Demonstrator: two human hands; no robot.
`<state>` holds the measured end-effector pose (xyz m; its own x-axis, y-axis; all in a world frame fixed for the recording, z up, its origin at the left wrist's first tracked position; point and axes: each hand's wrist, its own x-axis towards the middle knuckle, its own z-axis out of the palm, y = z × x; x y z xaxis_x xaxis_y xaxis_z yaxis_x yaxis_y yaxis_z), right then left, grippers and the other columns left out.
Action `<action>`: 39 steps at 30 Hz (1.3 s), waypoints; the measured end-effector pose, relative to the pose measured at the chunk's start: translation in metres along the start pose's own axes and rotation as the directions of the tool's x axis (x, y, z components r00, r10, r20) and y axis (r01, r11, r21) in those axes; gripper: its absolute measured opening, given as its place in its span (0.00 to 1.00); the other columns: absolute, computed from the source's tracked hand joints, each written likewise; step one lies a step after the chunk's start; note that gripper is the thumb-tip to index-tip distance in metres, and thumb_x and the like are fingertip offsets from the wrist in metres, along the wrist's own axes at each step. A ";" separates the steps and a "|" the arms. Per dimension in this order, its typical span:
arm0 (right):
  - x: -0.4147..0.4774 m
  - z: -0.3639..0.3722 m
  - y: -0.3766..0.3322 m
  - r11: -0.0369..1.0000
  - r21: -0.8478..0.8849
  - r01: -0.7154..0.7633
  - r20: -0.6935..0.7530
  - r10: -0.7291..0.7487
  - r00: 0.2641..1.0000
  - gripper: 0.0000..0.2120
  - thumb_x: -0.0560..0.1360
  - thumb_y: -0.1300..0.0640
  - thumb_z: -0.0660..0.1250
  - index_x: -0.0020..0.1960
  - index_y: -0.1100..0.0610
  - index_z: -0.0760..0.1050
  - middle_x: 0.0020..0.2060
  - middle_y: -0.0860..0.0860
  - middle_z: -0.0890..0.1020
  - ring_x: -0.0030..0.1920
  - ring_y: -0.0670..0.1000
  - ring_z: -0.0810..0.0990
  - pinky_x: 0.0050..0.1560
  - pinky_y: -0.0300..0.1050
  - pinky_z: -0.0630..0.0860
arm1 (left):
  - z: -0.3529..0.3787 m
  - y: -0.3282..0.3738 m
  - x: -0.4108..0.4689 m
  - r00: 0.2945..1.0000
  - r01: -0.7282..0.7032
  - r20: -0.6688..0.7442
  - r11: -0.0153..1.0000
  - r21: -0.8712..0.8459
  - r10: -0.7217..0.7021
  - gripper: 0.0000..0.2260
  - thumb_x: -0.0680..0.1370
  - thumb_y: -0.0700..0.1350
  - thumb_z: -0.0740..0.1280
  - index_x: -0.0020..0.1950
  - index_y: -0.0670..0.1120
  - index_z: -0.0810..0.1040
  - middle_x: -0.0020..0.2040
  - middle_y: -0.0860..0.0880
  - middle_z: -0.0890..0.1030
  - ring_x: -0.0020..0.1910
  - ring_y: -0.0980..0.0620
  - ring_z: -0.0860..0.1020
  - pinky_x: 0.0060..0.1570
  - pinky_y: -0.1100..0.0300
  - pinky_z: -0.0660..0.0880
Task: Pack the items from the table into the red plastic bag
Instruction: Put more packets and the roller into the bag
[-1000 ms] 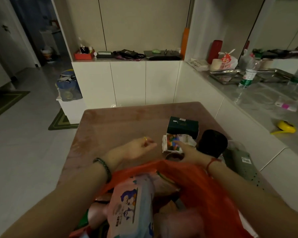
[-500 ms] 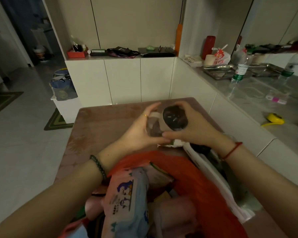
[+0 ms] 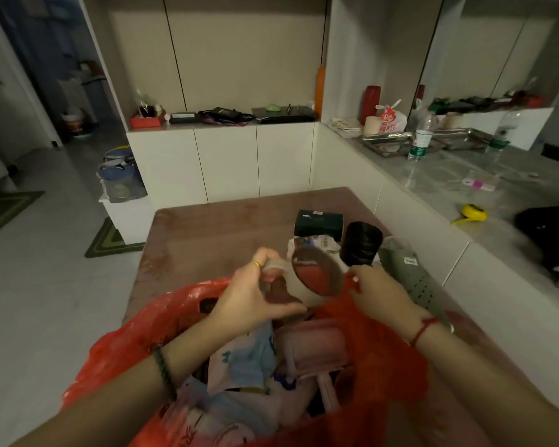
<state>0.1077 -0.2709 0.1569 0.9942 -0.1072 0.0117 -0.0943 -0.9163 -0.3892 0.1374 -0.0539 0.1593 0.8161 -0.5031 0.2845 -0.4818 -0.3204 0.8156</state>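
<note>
Both forearms are bare up to the frame edge.

Left hand (image 3: 249, 304): thin gold-coloured ring (image 3: 256, 263) on one finger, probably the ring finger; the angle blurs which.

Left wrist: beaded bracelet (image 3: 163, 371), a single strand of small round beads, dark greenish-black, fitting snug.

Right hand (image 3: 378, 295): one fingernail shows pale at its tip.

Right wrist: red string bracelet (image 3: 423, 330), a thin plain cord, bright red, thicker at its upper end.

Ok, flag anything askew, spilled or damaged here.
Nothing looks spilled or broken. Only the clear jar is askew, tilted on its side in the left hand above the red bag, whose rim the right hand pinches.
</note>
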 end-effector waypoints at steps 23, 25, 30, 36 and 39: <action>-0.009 -0.026 0.040 0.723 0.620 -0.303 0.539 -0.112 0.835 0.10 0.77 0.59 0.62 0.37 0.56 0.74 0.21 0.45 0.72 0.20 0.42 0.68 0.22 0.34 0.66 | 0.010 -0.024 0.062 0.912 -0.375 0.398 0.591 0.714 0.098 0.20 0.76 0.57 0.60 0.66 0.52 0.71 0.63 0.49 0.76 0.62 0.49 0.75 0.58 0.57 0.71; 0.003 -0.037 0.045 0.794 0.551 -0.257 0.633 -0.196 0.749 0.07 0.76 0.54 0.64 0.41 0.54 0.77 0.29 0.45 0.80 0.28 0.41 0.77 0.30 0.33 0.72 | 0.009 -0.030 0.071 0.870 -0.376 0.493 0.642 0.668 -0.002 0.15 0.79 0.54 0.58 0.62 0.53 0.75 0.59 0.50 0.80 0.56 0.50 0.78 0.53 0.56 0.73; 0.075 -0.040 0.059 0.774 0.562 -0.294 0.432 0.028 0.901 0.25 0.69 0.44 0.67 0.62 0.55 0.73 0.55 0.54 0.81 0.49 0.51 0.81 0.48 0.43 0.80 | 0.003 -0.046 0.089 0.863 -0.246 0.502 0.818 0.520 -0.059 0.12 0.78 0.52 0.60 0.55 0.49 0.79 0.49 0.50 0.83 0.43 0.58 0.78 0.45 0.61 0.75; 0.192 0.039 0.055 0.999 0.041 0.030 0.290 -0.041 0.956 0.38 0.70 0.52 0.71 0.73 0.55 0.56 0.68 0.56 0.67 0.65 0.54 0.69 0.63 0.44 0.68 | -0.002 -0.060 0.107 0.865 -0.101 0.497 0.946 0.308 -0.069 0.08 0.78 0.47 0.63 0.52 0.48 0.80 0.48 0.51 0.83 0.40 0.63 0.77 0.42 0.71 0.73; 0.233 0.088 0.056 0.970 -0.178 0.165 0.344 -0.096 0.934 0.41 0.69 0.53 0.71 0.74 0.55 0.52 0.71 0.57 0.62 0.70 0.57 0.63 0.71 0.48 0.61 | -0.006 -0.071 0.112 0.884 -0.026 0.458 0.969 0.247 -0.094 0.08 0.77 0.46 0.64 0.53 0.48 0.80 0.45 0.56 0.81 0.39 0.68 0.76 0.39 0.76 0.71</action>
<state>0.3391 -0.3130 0.0568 0.9557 0.1205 -0.2685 0.0636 -0.9754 -0.2113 0.2647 -0.0827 0.1368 0.6200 -0.7826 -0.0559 -0.5664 -0.4957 0.6584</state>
